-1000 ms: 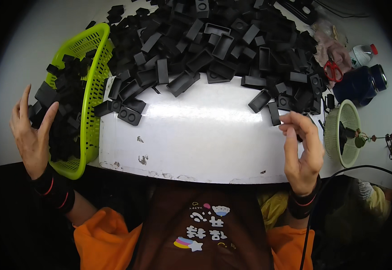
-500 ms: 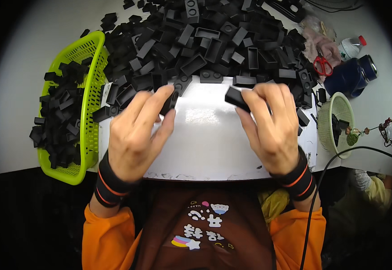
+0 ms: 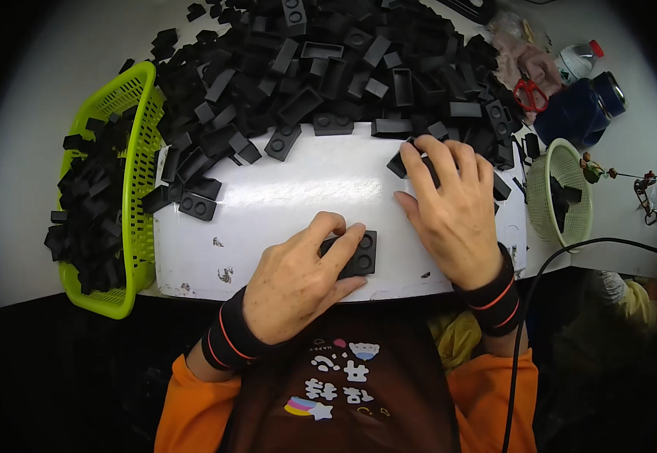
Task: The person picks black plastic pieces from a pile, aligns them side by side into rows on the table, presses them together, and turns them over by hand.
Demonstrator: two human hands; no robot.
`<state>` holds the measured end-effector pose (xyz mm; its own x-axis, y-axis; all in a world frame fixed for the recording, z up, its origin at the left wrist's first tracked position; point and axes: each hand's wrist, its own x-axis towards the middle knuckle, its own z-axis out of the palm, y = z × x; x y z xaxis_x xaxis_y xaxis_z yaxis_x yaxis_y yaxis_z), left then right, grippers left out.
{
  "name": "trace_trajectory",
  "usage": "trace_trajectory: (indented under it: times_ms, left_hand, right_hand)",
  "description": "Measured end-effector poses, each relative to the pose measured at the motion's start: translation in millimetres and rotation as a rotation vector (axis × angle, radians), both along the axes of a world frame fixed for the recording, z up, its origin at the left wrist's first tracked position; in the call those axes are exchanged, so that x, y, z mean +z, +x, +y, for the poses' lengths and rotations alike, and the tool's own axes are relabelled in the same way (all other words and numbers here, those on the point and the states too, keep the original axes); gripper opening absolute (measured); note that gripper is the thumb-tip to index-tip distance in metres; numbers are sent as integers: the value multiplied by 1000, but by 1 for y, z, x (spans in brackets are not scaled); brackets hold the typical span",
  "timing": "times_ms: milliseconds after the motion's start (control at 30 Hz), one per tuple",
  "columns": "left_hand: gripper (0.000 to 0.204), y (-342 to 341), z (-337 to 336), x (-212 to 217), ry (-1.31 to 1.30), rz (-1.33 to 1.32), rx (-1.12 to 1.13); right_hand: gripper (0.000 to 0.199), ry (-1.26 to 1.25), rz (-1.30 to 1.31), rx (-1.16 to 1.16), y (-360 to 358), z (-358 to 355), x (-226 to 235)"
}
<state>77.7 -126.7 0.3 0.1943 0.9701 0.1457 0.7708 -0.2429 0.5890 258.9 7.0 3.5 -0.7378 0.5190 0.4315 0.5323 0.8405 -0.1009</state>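
My left hand [image 3: 287,283] is low over the white work board, its thumb and fingers closed around a black studded toy brick [image 3: 365,253]. The round studs face up, and the brick's left part is hidden under my fingers. At the near edge of the big heap, my right hand [image 3: 453,200] has its fingers curled over another black brick [image 3: 397,164], mostly covered by the fingertips. A heap of black toy bricks [image 3: 298,106] spreads beyond both hands. One loose studded brick [image 3: 197,206] lies left of the board's middle.
A lime-green basket [image 3: 141,98] of black bricks tilts at the left. To the right stand a small cream basket [image 3: 544,204], red scissors [image 3: 528,96], a dark blue bottle [image 3: 578,117] and a red-capped clear bottle [image 3: 576,62]. A black cable [image 3: 544,283] curves past my right arm.
My left hand has moved down and right with its brick, from the heap's edge to the board's near part. My right hand has stayed near the heap, its brick now lower in its fingers.
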Motion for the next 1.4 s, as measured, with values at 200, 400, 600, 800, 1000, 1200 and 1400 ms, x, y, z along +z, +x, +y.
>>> trace_trajectory:
  times_ms: [200,400,600,800,1000,1200,1400]
  left_hand:
    - [51,-23,17,19,77,62,43]
    - [21,-54,62,-15,278,795,342]
    - [24,-25,14,23,426,521,315]
    - [26,-3,-28,-5,241,81,378]
    - [22,-42,27,16,436,162,270]
    - [48,-53,79,-2,391,503,241]
    - [36,-46,4,-6,519,130,463]
  right_hand:
    - [37,319,-93,41,-3,16,-12]
    - [23,-525,346,165,9,-26,11]
    - [17,-862,346,109,35,-40,-11]
    - [18,-664,361,64,7,-62,-17]
    - [22,-317,118,-168,20,-14,-3]
    - [27,-97,-48,-189,12,0,-13]
    - [37,-772,416,4,56,-53,-1]
